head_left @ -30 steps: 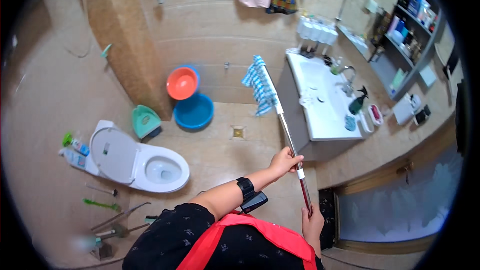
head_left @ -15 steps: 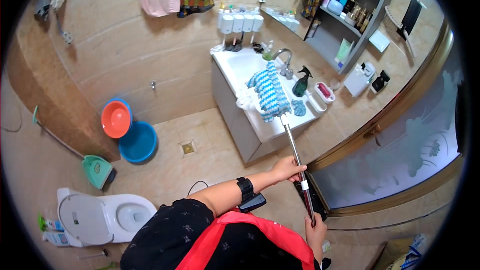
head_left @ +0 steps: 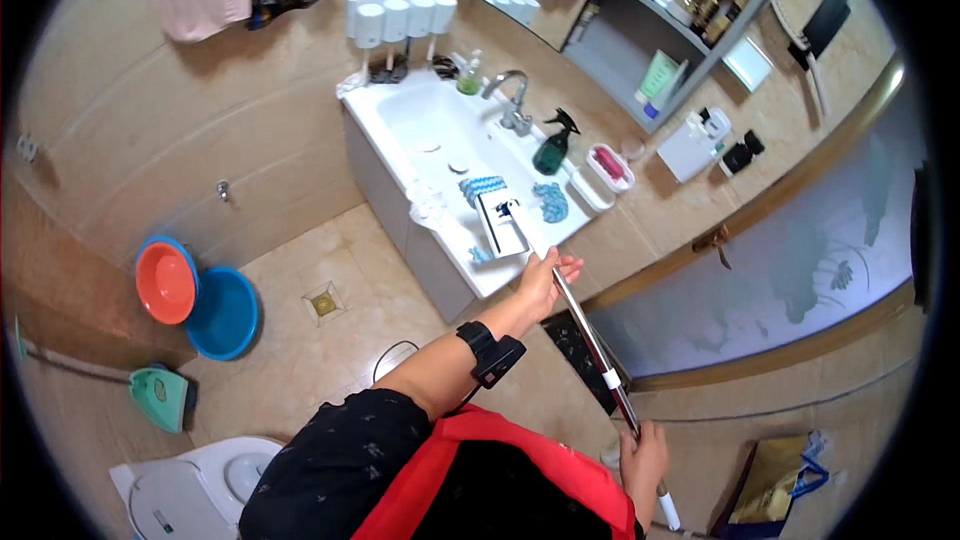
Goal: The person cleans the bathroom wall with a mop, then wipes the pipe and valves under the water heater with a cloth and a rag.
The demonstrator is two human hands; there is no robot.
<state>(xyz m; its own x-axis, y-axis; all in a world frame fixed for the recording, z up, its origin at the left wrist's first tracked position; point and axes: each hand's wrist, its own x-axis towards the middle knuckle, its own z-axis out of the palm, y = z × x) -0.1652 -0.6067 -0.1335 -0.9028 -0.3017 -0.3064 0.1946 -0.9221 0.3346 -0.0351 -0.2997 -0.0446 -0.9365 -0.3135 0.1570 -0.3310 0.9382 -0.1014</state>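
A flat mop with a metal pole (head_left: 590, 345) slants from the washbasin down to the lower right. Its rectangular white head plate (head_left: 502, 225) faces up over the basin's near corner, and the blue-and-white striped pad (head_left: 482, 187) shows at the far edge. Just below the head, my left hand (head_left: 540, 285) is loosely closed round the pole, some fingertips sticking out past it. My right hand (head_left: 643, 460) grips the pole near its lower end, where a white tip sticks out. A crumpled blue cloth (head_left: 550, 202) lies on the basin rim beside the head.
Along the white basin (head_left: 400, 125) stand a dark green spray bottle (head_left: 555, 145), a faucet (head_left: 515, 105) and a soap bottle (head_left: 469, 75). Blue (head_left: 225, 315) and orange basins (head_left: 165, 283), a dustpan (head_left: 160, 395) and a toilet (head_left: 195, 485) are at left; a frosted door (head_left: 760, 290) is at right.
The mop head has turned from striped pad up to white plate up and come nearer. My left hand is now closer to the head. The view has shifted rightward.
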